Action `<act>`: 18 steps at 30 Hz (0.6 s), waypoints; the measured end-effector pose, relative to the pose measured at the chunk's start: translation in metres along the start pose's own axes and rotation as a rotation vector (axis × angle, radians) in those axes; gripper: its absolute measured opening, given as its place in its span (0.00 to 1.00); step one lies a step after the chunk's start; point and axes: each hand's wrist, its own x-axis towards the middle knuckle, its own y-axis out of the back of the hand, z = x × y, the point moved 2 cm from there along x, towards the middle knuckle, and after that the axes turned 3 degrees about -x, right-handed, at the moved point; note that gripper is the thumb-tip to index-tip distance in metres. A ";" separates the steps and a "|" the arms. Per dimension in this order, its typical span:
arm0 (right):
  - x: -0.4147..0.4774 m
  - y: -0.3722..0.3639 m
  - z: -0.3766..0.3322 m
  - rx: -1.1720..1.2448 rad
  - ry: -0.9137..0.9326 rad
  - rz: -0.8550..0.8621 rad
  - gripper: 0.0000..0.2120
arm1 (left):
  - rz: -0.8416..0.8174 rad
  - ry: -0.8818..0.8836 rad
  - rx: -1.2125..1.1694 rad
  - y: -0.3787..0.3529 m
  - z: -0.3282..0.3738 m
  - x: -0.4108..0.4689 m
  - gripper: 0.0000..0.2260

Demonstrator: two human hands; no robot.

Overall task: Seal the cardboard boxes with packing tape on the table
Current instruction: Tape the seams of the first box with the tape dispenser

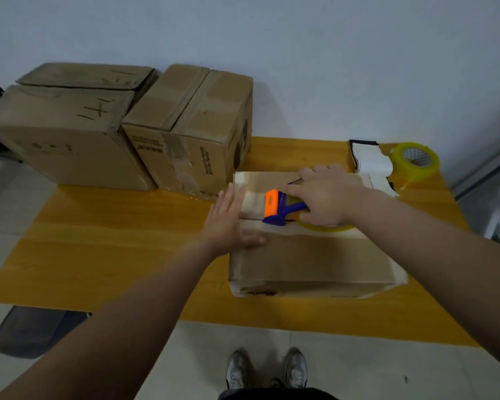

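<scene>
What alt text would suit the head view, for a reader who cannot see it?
A person's right hand grips a blue and orange plastic tape dispenser on top of a low brown cardboard box on a yellow wooden table, while the left hand presses flat on the box's left end. Two taller cardboard boxes stand behind.

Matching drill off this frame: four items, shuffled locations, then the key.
1 tape dispenser
2 spare tape roll
3 left hand
4 printed box

a far right corner of the table
b flat on the near box's left edge
c held by the right hand atop the near box
d table's far edge, beside another box

Pairs: 1-c, 2-a, 3-b, 4-d
</scene>
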 end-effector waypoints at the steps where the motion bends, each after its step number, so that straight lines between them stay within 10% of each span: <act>1: -0.001 0.002 0.005 0.024 0.021 -0.003 0.30 | -0.009 -0.096 0.122 0.003 0.003 0.007 0.54; 18: 0.004 -0.005 0.016 0.058 0.076 0.038 0.31 | -0.122 -0.099 0.396 0.006 0.007 0.018 0.48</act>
